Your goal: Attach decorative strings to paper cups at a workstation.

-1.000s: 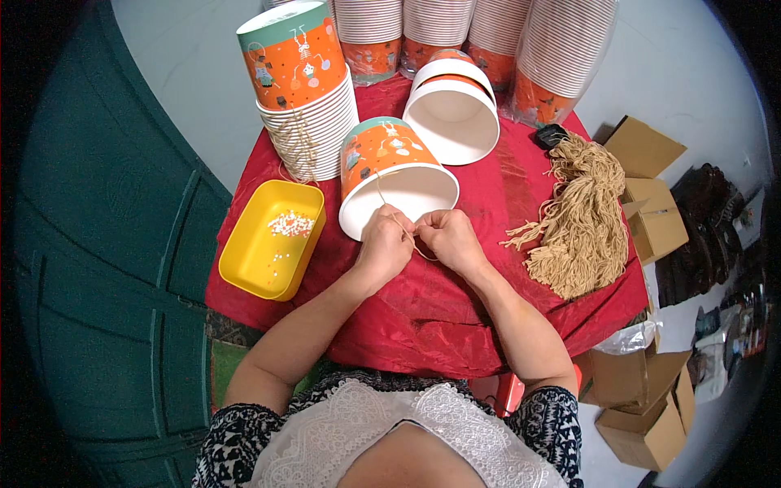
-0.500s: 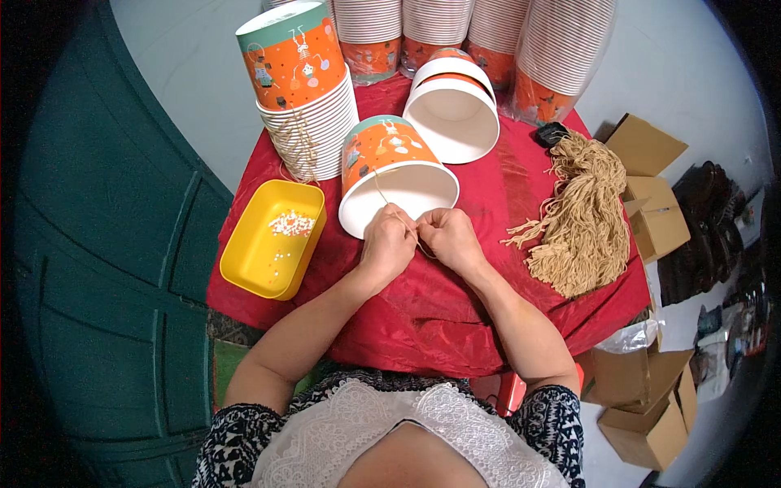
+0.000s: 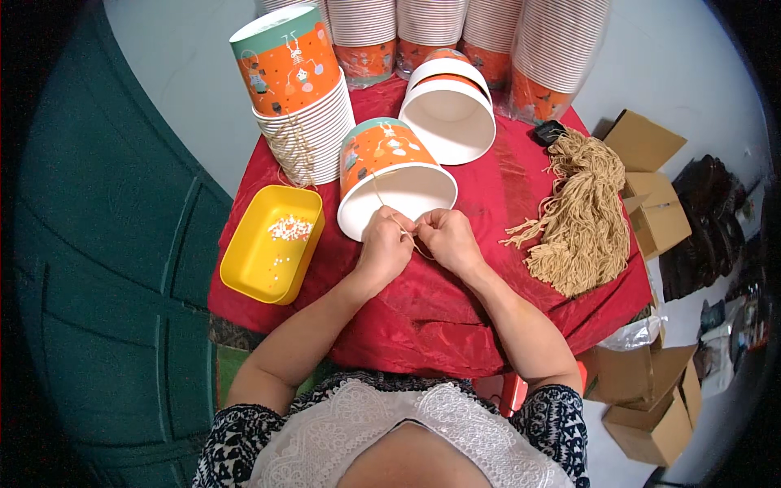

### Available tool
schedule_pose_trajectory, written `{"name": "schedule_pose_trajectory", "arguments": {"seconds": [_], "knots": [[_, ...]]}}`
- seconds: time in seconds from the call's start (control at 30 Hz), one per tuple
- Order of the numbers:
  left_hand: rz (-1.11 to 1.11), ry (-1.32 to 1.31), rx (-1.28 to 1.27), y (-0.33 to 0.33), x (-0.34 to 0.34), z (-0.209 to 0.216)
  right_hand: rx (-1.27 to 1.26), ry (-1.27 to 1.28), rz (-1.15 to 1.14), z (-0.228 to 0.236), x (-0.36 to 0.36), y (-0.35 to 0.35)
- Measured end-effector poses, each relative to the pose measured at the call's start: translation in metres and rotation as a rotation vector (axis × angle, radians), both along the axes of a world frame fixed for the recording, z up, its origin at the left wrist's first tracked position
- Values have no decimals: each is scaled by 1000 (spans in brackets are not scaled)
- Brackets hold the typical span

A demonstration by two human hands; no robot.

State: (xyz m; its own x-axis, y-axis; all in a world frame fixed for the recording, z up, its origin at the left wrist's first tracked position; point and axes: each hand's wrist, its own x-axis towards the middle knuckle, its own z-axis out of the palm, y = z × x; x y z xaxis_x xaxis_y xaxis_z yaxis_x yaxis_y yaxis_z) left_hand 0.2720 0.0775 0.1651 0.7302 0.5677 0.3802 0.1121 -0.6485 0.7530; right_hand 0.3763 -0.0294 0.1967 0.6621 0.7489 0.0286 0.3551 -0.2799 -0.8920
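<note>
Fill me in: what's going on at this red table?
A person pinches a thin tan cord between the fingers of the left hand and right hand, held close together. The cord runs up to the rim of an orange paper bucket, tipped with its mouth toward the person. Whether a knot is formed is hidden. A yellow tub with small beads sits left; a tan cord bundle lies right.

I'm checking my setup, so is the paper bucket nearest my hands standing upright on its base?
No, the orange printed paper bucket lies on its side on the red tablecloth, opening toward your hands.
</note>
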Motion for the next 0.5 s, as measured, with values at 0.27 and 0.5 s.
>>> {"name": "schedule_pose_trajectory", "arguments": {"seconds": [0.27, 0.5], "knots": [[-13, -42, -22, 0, 0, 4, 11, -48, 3, -1, -1, 0], [-30, -28, -27, 2, -1, 1, -20, -24, -1, 1, 1, -2]]}}
